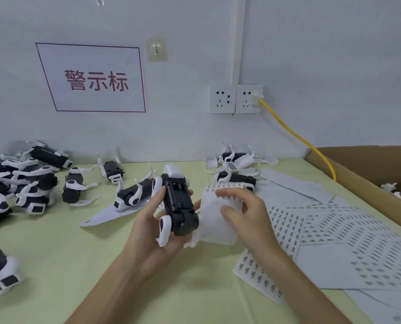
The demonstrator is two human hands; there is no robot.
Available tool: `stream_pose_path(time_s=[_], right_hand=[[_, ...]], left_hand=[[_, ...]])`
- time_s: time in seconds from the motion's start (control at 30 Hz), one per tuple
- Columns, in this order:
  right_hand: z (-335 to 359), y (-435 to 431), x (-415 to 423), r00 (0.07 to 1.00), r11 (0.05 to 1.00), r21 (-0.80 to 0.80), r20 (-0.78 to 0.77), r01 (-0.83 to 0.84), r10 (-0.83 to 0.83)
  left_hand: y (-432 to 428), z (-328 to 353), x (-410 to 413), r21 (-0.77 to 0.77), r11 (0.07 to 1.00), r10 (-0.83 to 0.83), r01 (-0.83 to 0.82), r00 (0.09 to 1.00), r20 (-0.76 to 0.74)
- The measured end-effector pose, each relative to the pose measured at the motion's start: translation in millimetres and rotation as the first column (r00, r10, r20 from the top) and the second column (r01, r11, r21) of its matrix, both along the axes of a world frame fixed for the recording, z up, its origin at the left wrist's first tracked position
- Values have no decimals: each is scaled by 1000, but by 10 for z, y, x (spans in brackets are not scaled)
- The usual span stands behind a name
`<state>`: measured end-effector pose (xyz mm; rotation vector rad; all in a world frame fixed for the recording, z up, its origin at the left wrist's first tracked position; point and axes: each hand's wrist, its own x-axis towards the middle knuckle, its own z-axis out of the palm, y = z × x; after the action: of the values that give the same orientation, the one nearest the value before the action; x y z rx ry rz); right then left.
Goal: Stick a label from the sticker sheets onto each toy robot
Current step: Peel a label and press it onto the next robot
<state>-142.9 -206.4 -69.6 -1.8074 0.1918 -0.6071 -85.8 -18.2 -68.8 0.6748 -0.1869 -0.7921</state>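
- My left hand (152,232) gripped one black-and-white toy robot (179,206), fingers and thumb curled round its body. It was lifted off the pale green surface (78,253), its dark underside facing me and its white head end pointing away.
- Just right of that toy robot, my right hand (244,213) pinched a bent sticker sheet (214,228), thumb on the blank face near me and fingers over the far edge, where rows of small labels showed. The sheet touched the robot's side.
- Further right of the toy robot, more sticker sheets (335,230) lay flat and overlapping on the surface, covered in rows of tiny dark labels.
- Left of the toy robot, many other toy robots (38,181) lay tumbled on their sides and backs.
- Behind it and to the right, two more robots (237,178) lay among scraps of white paper.
- Far right of it stood an open cardboard box (358,164).
- Above it, on the wall, a yellow cable (295,136) ran from white sockets (235,98).
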Motion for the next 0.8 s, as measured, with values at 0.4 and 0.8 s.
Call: stream_pose_path(time_s=[0.4, 0.8], right_hand=[[0, 76, -24, 995, 987, -146, 88, 61, -49], [-32, 26, 8, 953, 849, -465, 272, 250, -132]], left_hand=[[-41, 26, -58, 73, 997, 28, -39, 990, 140], [-106, 22, -129, 209, 976, -37, -61, 898, 439]])
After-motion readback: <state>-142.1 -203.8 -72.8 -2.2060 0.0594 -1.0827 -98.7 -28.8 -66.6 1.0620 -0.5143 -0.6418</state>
